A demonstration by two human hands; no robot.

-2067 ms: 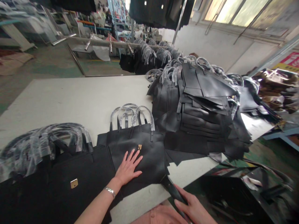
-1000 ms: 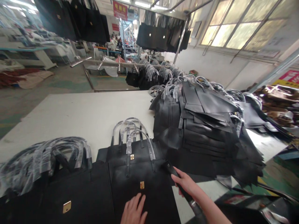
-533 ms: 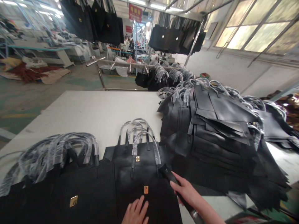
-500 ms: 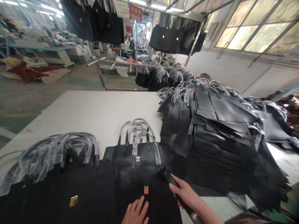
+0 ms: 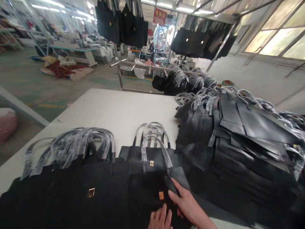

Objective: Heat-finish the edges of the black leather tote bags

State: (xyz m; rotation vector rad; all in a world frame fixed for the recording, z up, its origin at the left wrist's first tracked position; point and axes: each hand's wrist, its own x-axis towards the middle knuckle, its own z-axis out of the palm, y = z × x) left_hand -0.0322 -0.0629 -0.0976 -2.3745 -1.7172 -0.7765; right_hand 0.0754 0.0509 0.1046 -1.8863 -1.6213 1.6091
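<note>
In front of me a black handbag panel [image 5: 143, 194] with a gold lock plate [image 5: 161, 195] lies on the stacked bags. Below the plate, my left hand [image 5: 160, 219] rests on the black material with its fingers stretched out. My right hand [image 5: 184, 202] is closed around a long black-handled tool [image 5: 172, 185] with a wider flat head; its exact kind cannot be made out. The head is at the panel's upper right, by the foot of a plastic-wrapped handle [image 5: 164, 152]. Behind it sits another bag with a small gold clasp [image 5: 152, 163].
To the left lies a pile of black bags [image 5: 100, 178] with wrapped handles. A tall stack of black bag pieces [image 5: 238, 146] fills the right of the white table [image 5: 114, 108]. Beyond stands a metal rack [image 5: 143, 65] with hanging bags [image 5: 200, 39].
The view has turned left, so the scene sits farther right. My right hand has brought the tool leftward over the panel, its head now near the handle foot. My left hand stays on the panel.
</note>
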